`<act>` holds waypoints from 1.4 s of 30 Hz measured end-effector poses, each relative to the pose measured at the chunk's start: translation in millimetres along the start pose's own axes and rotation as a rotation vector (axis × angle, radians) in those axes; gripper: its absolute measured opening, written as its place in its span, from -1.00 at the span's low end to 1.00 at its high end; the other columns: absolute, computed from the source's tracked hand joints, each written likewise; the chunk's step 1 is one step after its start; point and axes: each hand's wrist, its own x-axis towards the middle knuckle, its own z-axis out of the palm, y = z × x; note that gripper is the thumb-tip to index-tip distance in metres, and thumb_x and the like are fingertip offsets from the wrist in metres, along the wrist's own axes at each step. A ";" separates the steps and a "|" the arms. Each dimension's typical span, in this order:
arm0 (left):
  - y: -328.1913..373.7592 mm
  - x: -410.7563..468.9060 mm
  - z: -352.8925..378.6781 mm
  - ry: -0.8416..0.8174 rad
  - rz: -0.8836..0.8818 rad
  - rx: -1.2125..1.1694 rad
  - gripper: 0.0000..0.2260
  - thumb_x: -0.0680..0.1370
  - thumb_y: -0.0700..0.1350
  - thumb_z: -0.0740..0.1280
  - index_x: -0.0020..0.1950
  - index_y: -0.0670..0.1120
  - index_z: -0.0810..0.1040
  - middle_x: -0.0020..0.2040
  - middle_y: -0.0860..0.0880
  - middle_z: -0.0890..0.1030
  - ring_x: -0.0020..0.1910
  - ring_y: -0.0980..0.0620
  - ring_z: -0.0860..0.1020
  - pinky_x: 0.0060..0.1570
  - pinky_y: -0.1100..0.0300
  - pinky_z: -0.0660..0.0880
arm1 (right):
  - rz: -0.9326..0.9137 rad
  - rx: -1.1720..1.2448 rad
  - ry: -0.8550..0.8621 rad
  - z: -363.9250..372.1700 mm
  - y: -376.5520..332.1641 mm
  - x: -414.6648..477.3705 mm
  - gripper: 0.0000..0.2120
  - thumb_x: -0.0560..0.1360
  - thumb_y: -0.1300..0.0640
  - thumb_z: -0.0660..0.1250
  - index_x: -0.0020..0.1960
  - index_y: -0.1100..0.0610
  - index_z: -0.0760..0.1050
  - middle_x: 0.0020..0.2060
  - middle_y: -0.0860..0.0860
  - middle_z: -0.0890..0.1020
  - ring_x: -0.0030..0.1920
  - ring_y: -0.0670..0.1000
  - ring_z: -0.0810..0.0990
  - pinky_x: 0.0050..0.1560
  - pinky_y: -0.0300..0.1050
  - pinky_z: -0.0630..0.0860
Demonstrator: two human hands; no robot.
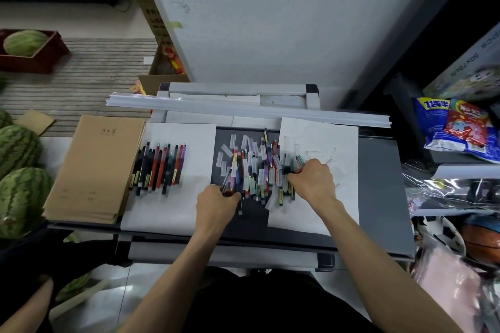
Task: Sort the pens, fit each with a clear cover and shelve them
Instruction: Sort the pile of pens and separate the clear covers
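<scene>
left hand (216, 204): fingers curled round a pen (226, 184) at the pile's near-left edge; possibly more than one, blurred
right hand (313, 181): curled on a bunch of pens (293, 167), pile's right side
mixed pile (254, 170): pens and clear covers (232, 140) on dark tabletop (249, 220)
sorted row (159, 167): pens side by side on left sheet (167, 211)
notebooks (94, 167): brown stack, just left of the sheet

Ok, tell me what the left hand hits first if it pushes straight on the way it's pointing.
The left hand, gripping a few pens, points away from the body into the pile of pens and clear covers. It would probably meet that pile first, almost at once, though depth is unclear.
</scene>
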 end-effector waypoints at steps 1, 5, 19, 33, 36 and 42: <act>0.4 -0.6 1.8 -0.004 0.001 0.008 -0.81 0.53 -0.01 0.51 -0.18 -0.09 0.65 -0.25 -0.02 0.67 -0.26 -0.03 0.63 -0.36 0.18 0.48 | 0.006 0.016 -0.006 0.5 0.1 0.1 -0.77 0.42 0.21 0.41 -0.34 0.17 0.39 -0.43 0.04 0.52 -0.44 0.03 0.50 -0.45 -0.22 0.34; 1.1 0.0 6.2 -0.011 0.008 0.034 -0.79 0.53 0.01 0.53 -0.14 -0.11 0.64 -0.23 0.01 0.65 -0.29 0.07 0.58 -0.41 0.27 0.37 | -0.002 0.153 -0.037 0.5 4.3 -2.7 -0.72 0.46 0.06 0.37 -0.33 0.15 0.38 -0.44 0.02 0.51 -0.41 0.05 0.49 -0.40 -0.16 0.37; -16.0 8.2 -8.4 -0.276 -0.109 -0.479 -0.78 0.63 -0.12 0.24 -0.23 -0.07 0.37 -0.43 -0.01 0.33 -0.53 0.04 0.22 -0.47 0.18 0.16 | 0.132 0.976 -0.336 -1.1 9.4 -27.7 -0.76 0.67 0.23 0.07 -0.04 0.28 0.46 -0.37 0.20 0.58 -0.27 0.24 0.68 -0.34 -0.06 0.61; -16.0 5.3 -4.4 -0.247 -0.219 -0.746 -0.79 0.53 -0.27 0.06 -0.28 -0.10 0.35 -0.43 -0.06 0.34 -0.50 0.01 0.24 -0.49 0.19 0.17 | 0.020 0.257 -0.041 -5.8 23.0 4.5 -0.76 0.45 0.11 0.42 -0.27 0.28 0.59 -0.41 0.08 0.62 -0.44 0.02 0.53 -0.48 -0.22 0.39; -15.0 3.9 -2.5 -0.213 -0.232 -0.757 -0.77 0.53 -0.27 0.06 -0.29 -0.10 0.36 -0.43 -0.06 0.34 -0.51 0.02 0.22 -0.53 0.21 0.14 | -0.009 0.162 -0.038 -0.2 7.7 8.6 -0.74 0.43 0.08 0.45 -0.32 0.19 0.49 -0.40 0.07 0.59 -0.40 0.06 0.56 -0.43 -0.20 0.40; -17.5 3.5 -4.3 -0.217 -0.245 -0.754 -0.76 0.54 -0.27 0.06 -0.28 -0.09 0.37 -0.45 -0.01 0.31 -0.54 0.06 0.17 -0.56 0.24 0.10 | 0.004 0.059 -0.020 4.9 -10.6 13.3 -0.75 0.39 0.10 0.46 -0.30 0.16 0.42 -0.37 0.06 0.57 -0.35 0.09 0.59 -0.41 -0.19 0.41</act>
